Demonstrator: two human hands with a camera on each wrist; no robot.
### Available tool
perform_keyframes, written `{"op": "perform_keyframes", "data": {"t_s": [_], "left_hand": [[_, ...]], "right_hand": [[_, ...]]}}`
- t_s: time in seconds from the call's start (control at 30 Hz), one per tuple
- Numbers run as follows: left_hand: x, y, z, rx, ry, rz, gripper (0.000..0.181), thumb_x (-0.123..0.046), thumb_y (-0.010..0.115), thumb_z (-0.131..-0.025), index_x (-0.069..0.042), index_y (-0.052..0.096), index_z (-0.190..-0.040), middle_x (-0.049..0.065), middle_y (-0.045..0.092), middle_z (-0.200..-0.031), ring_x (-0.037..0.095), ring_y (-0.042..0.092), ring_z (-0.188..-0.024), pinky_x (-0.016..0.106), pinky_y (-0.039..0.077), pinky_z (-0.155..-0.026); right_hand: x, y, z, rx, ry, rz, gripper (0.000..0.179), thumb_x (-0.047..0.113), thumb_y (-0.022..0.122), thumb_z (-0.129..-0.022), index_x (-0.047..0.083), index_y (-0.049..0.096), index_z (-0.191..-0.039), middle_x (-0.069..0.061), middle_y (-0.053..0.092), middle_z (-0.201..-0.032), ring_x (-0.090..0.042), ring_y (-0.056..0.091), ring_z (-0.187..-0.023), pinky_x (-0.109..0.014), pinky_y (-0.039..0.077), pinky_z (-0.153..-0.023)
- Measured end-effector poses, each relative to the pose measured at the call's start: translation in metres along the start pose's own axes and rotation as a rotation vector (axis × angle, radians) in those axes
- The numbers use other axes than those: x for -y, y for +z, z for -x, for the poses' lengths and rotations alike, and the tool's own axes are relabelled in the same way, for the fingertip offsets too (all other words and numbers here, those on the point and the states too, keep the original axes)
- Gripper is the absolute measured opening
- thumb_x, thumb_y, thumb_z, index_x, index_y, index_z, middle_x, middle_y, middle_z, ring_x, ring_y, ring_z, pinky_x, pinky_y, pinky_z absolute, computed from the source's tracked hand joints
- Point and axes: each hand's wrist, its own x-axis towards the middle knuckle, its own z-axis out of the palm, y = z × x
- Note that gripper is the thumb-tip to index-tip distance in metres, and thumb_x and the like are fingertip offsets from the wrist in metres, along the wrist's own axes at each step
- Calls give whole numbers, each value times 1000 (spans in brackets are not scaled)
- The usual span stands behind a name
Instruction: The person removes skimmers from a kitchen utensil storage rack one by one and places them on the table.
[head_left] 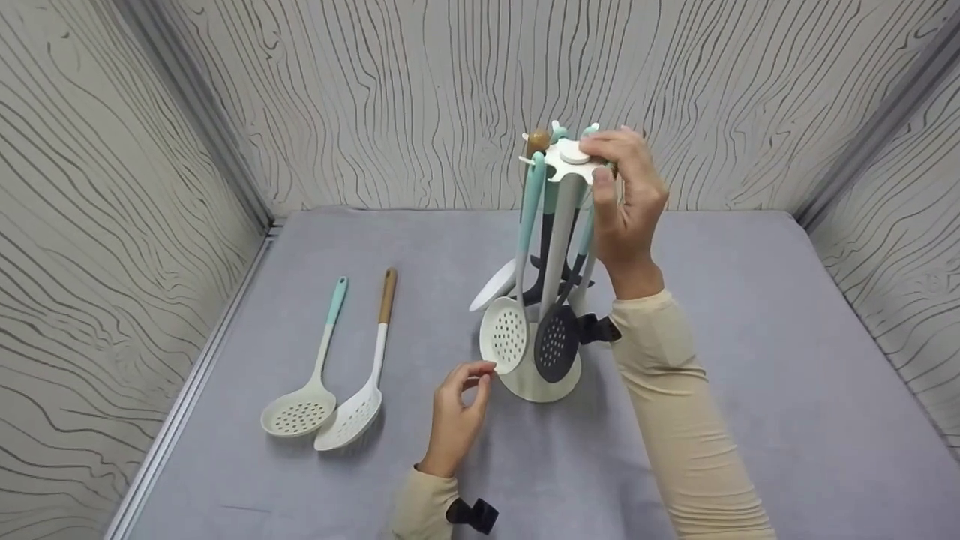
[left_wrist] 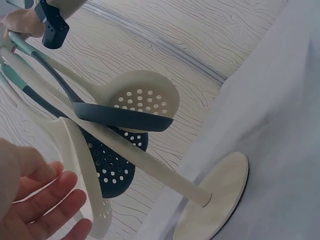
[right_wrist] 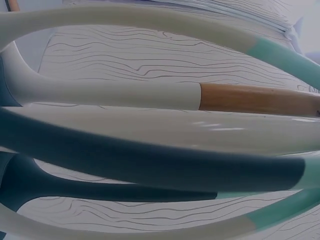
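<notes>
I see the person's right arm (head_left: 694,420) stretched forward, and the right hand (head_left: 630,195) is raised in front of the far edge of the table (head_left: 765,360), its thumb and fingers bent in a grip. The left hand (head_left: 456,420) is lower, farther from this edge, its fingers softly curved. Beige sleeves (head_left: 651,337) reach both wrists.

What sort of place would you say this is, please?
Probably a small booth set up for recording, rather than a real kitchen: line-patterned panels stand around a cloth-covered work surface, metal strips run along the corners, and black devices sit at the person's wrists.
</notes>
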Motion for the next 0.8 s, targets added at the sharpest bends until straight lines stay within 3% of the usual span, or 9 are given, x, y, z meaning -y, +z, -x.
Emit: {"op": "perform_keyframes", "data": {"t_s": [0.3,0.47,0.8], "left_hand": [[-9,1,-8,-67,-13,58,15,3,57,-91,0,67,-101,13,71,-99,21,67,-94,29,58,-87],[-13,5,-13,-106,27,53,15,4,58,-90,0,67,-101,13,71,-100,21,66,-97,28,59,-87],[-32,8,-30,-75,88,52,24,5,57,-89,0,65,-111,14,69,-111,23,64,-108,34,57,-95]], "right_hand": [[1,4,0,-26,8,32,31,19,53,-76,-5,68,-88,-24,68,-90,-12,63,-96,-39,43,-115],[0,7,1,-57,-3,19,29,17,52,-76,-6,68,-87,-25,67,-89,-11,63,-96,-40,43,-114],[-2,9,3,-101,-7,-2,28,15,51,-76,-6,67,-86,-27,65,-89,-13,62,-98,-40,44,-113]]}}
